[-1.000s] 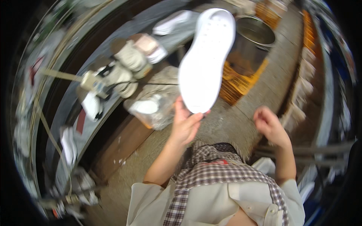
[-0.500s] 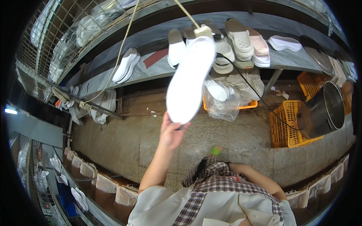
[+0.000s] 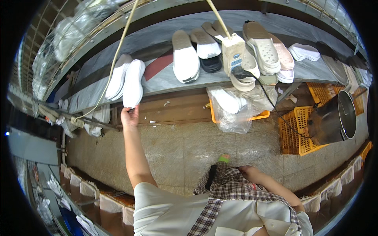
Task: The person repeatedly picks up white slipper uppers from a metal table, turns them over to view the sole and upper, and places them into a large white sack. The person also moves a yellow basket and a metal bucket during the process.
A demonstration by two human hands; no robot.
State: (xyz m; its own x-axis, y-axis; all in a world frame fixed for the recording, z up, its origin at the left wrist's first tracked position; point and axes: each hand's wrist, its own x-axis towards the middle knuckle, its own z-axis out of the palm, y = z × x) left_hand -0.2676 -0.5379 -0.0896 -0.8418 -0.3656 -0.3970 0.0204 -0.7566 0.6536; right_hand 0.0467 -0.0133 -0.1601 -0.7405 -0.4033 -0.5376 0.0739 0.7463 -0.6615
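We find the white sole (image 3: 134, 83) at the bench's left part, its long axis pointing away from the wearer, its near end reaching out past the front edge. We cannot tell whether its far end rests on the bench (image 3: 159, 83) or hangs just above it. The left hand (image 3: 130, 115) holds the near end between thumb and fingers. A stack of white soles (image 3: 118, 76) lies just beside it on the left. To the right, room opens along the grey top, crossed by a red-brown strip (image 3: 158, 65), as far as a white shoe (image 3: 186, 59). Below the front edge we see open floor (image 3: 169, 157) on the wearer's side.

Pose: we note the left arm almost straight, reaching forward and left, the wrist below the level of the sole. The right arm is bent, its hand (image 3: 248, 172) at the checked apron (image 3: 236, 190); we cannot tell whether its fingers grip the cloth. Further right, a socket block (image 3: 232, 51) hangs before the footwear.
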